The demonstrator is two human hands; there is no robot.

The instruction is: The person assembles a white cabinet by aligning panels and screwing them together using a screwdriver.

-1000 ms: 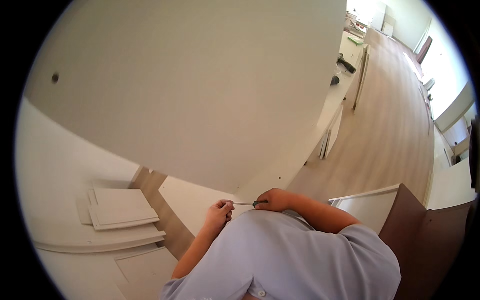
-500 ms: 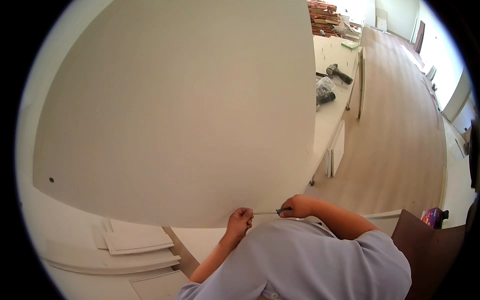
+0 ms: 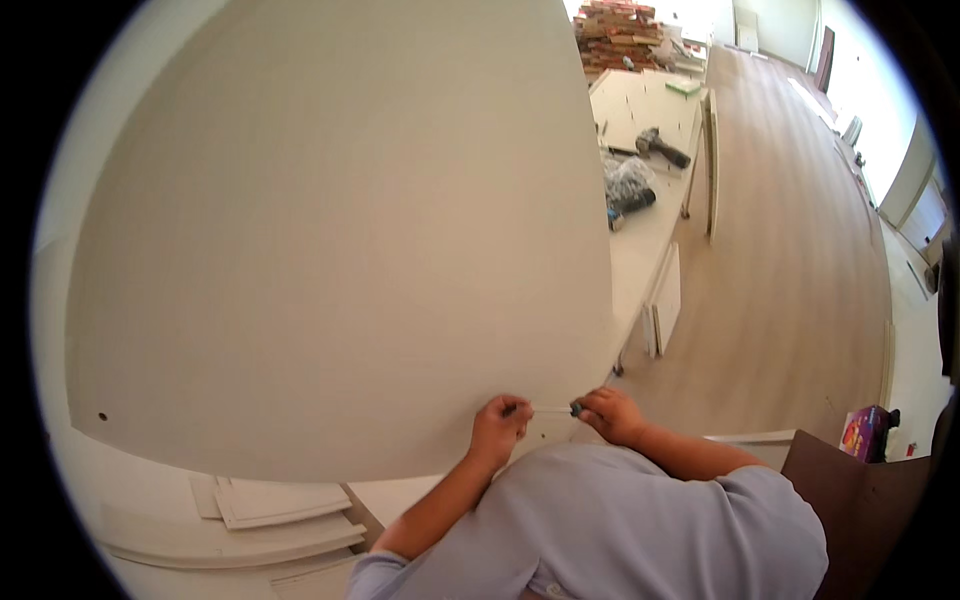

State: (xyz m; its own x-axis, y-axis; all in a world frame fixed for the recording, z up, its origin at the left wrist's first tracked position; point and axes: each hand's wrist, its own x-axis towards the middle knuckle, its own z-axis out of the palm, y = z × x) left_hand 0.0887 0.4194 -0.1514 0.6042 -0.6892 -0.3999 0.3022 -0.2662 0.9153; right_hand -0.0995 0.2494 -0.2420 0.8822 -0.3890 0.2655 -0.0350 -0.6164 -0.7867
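Note:
A large white panel fills the view before me, with a small dark hole near its lower left corner. At its near edge, toward the right, my right hand is closed around the dark handle of a screwdriver. The thin shaft points left. Its tip end reaches my left hand, whose fingers are pinched together by the panel's surface. Something small and dark shows between those fingers, too small to name.
Right of the panel, a white worktop holds a cordless drill, a second power tool and a clear plastic bag. White boards lie at lower left. A purple box stands at right, near a brown board.
Both hands and the screwdriver have shifted slightly up and right, and my left hand has turned, showing a dark bit at its fingers. The view has swung, revealing more of the worktop.

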